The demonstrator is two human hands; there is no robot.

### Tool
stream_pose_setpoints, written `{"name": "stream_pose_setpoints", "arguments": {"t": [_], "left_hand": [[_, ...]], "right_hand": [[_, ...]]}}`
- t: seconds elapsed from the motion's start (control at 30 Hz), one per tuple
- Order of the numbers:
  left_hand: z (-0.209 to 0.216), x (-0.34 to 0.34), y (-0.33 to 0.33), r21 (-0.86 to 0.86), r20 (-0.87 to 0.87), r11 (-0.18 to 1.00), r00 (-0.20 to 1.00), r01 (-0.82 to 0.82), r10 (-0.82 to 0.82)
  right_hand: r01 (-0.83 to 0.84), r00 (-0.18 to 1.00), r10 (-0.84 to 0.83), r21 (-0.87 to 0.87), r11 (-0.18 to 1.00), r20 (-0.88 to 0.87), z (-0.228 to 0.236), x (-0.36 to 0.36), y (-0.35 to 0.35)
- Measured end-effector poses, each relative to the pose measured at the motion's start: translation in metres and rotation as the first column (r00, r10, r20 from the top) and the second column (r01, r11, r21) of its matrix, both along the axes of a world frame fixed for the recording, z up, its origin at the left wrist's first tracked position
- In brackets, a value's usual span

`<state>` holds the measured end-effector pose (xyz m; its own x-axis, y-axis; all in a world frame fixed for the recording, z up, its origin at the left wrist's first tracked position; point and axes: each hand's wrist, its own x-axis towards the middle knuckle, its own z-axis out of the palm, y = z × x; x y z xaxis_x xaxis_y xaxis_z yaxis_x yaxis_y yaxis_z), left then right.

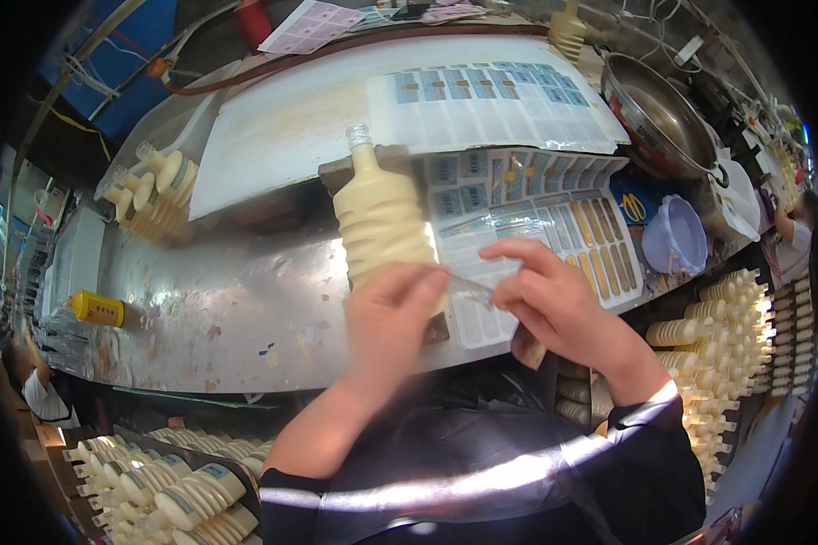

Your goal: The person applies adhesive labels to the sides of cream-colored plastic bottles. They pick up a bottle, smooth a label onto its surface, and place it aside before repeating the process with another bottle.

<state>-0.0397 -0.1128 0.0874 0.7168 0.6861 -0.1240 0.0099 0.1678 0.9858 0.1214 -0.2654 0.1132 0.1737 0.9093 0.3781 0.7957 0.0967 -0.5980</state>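
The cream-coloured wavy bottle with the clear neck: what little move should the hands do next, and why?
Perhaps lower the thin translucent strip toward the cream-coloured wavy bottle and smooth it on. The left hand and right hand seem to pinch the strip between them, close by the bottle, whose visible side shows no label.

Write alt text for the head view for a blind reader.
A person's left hand and right hand hold a thin clear strip between them, near a rippled cream bottle at a metal table. Label sheets lie to the bottle's right; more bottles crowd the lower left and right.
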Motion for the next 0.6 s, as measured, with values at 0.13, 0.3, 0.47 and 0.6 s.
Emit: {"name": "stream_pose_setpoints", "arguments": {"t": [0.13,0.3,0.47,0.6], "left_hand": [[-0.005,0.002,0.046,0.105,0.045,0.984,0.989,-0.146,0.142],[-0.019,0.017,0.096,0.074,0.091,0.973,0.974,-0.216,0.21],[-0.053,0.024,0.116,0.076,0.071,0.961,0.962,-0.267,0.262],[-0.052,0.026,0.113,-0.01,0.095,0.95,0.946,-0.311,0.311]], "right_hand": [[-0.016,0.988,0.02,-0.022,1.0,0.156,0.009,0.015,0.056],[-0.055,0.972,0.056,-0.009,0.998,0.228,-0.006,0.041,0.118],[-0.029,0.994,0.041,-0.121,0.992,0.098,-0.019,0.055,0.141],[-0.017,0.999,0.023,-0.169,0.986,0.036,-0.019,0.058,0.144]]}}
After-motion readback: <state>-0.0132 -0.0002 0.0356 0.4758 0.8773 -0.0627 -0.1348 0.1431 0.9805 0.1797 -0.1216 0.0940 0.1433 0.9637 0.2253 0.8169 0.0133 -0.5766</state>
